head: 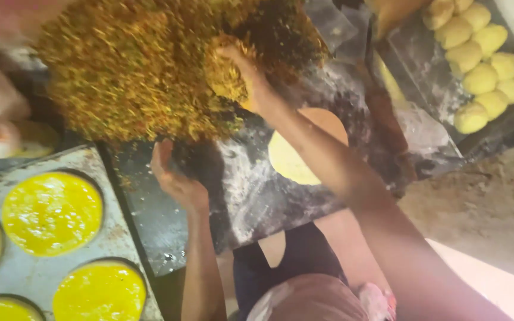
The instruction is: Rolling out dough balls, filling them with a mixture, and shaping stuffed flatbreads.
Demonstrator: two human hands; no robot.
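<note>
My right hand (251, 83) has its fingers clamped on a clump of shredded filling (224, 74) from the heap (132, 71); my left hand (174, 175) waits cupped, fingers apart, below. Next, I judge, the clump must reach the dough round (295, 160) mid-bench.

There is a single view, from a camera worn on the person's head. It looks steeply down and sits close to the work, so both forearms reach up into the picture from the bottom edge. The heap of shredded filling (150, 65) fills the field from 10 to 12 o'clock, the floured board (251, 190) lies at the centre, the tray of dough balls (423, 65) sits at 2 o'clock, and the metal tray of yellow rounds (13, 273) at 8 o'clock.
</note>
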